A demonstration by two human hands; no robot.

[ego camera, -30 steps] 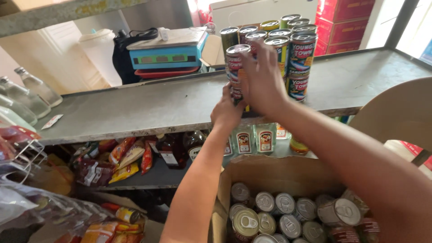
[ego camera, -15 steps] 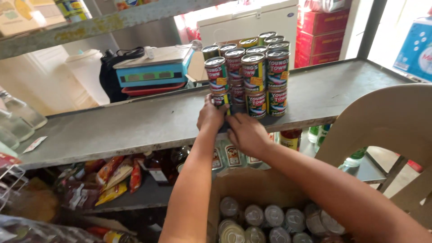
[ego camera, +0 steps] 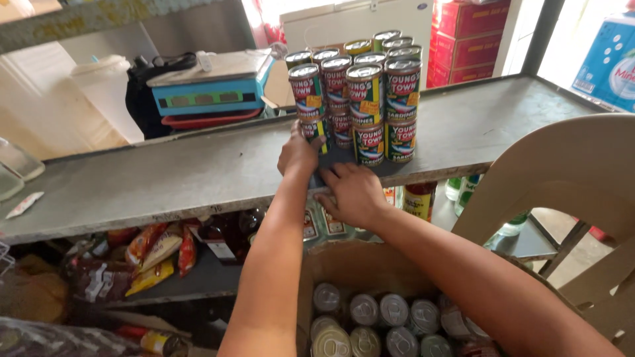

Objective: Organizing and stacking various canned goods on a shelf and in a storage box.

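Stacked red-and-green labelled tins (ego camera: 365, 109) stand two high on a grey shelf (ego camera: 165, 182). My left hand (ego camera: 299, 153) rests against the lower left tin (ego camera: 316, 131) of the stack, fingers around its side. Just in front of the stack, my right hand (ego camera: 350, 192) lies palm down on the shelf's front edge, fingers spread, holding nothing. Below the shelf an open cardboard box (ego camera: 350, 264) holds several more tins (ego camera: 390, 320) seen from the top.
A blue weighing scale (ego camera: 211, 89) sits at the back of the shelf, left of the tins. A beige plastic chair (ego camera: 569, 192) stands at the right. Snack packets (ego camera: 155, 254) and bottles fill the lower shelf. Red cartons (ego camera: 469, 36) are stacked behind.
My right hand has come down from the top of the stack to the shelf's front edge. My left hand stays by the lower tins. The view has moved closer.
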